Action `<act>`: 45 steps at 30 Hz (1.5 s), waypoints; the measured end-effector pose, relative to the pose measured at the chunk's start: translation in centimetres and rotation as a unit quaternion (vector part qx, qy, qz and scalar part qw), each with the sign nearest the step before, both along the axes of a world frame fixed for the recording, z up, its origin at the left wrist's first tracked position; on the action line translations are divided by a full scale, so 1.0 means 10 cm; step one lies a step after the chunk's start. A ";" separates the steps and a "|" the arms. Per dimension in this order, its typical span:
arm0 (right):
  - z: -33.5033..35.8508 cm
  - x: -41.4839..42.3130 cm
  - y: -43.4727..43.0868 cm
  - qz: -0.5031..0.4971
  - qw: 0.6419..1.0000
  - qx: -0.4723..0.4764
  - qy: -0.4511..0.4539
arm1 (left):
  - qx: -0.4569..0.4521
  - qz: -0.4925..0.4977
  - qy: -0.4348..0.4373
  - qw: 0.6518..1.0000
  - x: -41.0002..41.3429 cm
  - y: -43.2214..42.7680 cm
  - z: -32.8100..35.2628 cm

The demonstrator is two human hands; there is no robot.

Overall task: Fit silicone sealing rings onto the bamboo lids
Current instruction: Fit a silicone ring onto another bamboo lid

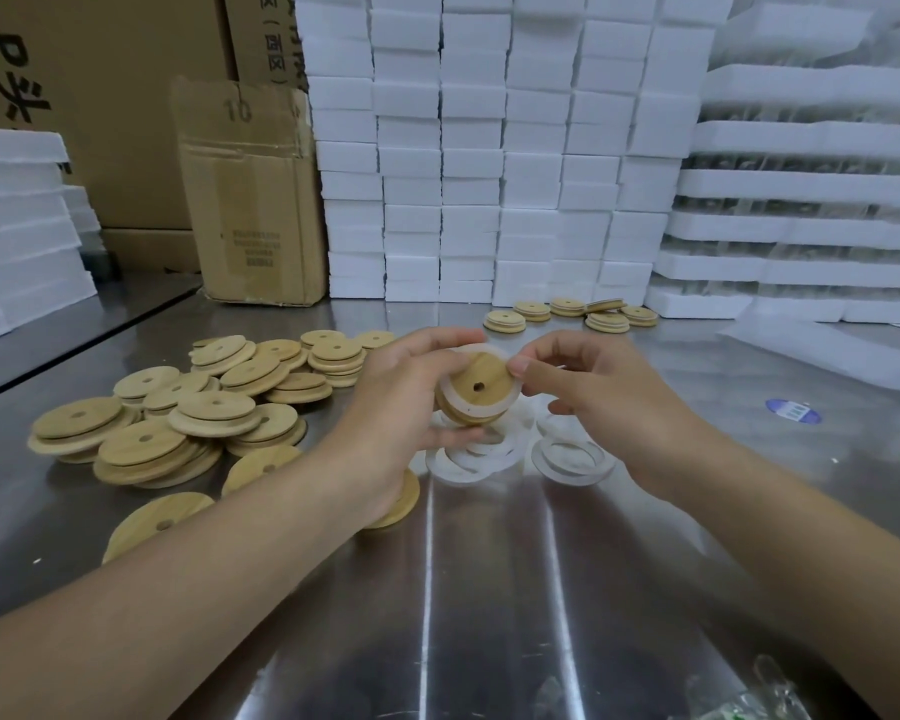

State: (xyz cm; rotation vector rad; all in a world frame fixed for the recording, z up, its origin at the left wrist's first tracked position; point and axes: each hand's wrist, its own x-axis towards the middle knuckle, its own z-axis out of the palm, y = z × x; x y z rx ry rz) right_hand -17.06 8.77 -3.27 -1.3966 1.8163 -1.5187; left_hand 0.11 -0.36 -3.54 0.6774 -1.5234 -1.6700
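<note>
bamboo lid (481,383), silicone ring (510,392) partly on; both hands

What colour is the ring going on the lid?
The ring is milky white, seen in the head view.

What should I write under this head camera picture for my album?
Both hands, left and right, stretch a ring around a bamboo lid above a steel table.

bamboo lid (476,389) tilted, translucent ring (505,358) half-seated
</note>
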 end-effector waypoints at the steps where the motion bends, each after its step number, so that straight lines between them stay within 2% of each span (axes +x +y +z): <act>1: 0.00 0.00 0.00 0.001 1.000 0.004 0.000 | -0.001 0.006 0.002 1.000 0.00 0.00 0.00; 10: 0.07 -0.08 0.03 0.042 0.997 0.053 0.028 | 0.000 0.036 0.040 0.999 -0.02 0.03 -0.03; 18: 0.05 -0.12 0.05 0.052 0.995 0.085 0.007 | -0.029 0.002 0.018 0.999 0.01 -0.04 -0.03; 30: 0.11 -0.10 0.09 0.092 0.988 0.115 0.044 | -0.043 0.043 0.082 0.995 -0.03 -0.05 -0.11; 35: 0.09 -0.11 0.10 0.054 0.994 0.085 0.044 | -0.079 -0.008 0.068 0.995 -0.02 -0.09 -0.08; 40: 0.10 -0.06 0.09 0.074 0.996 0.046 0.016 | -0.128 -0.036 0.063 0.989 -0.05 -0.06 -0.07; 45: 0.10 -0.08 0.07 0.037 0.999 -0.035 0.015 | -0.139 0.050 0.043 0.988 -0.05 -0.09 -0.07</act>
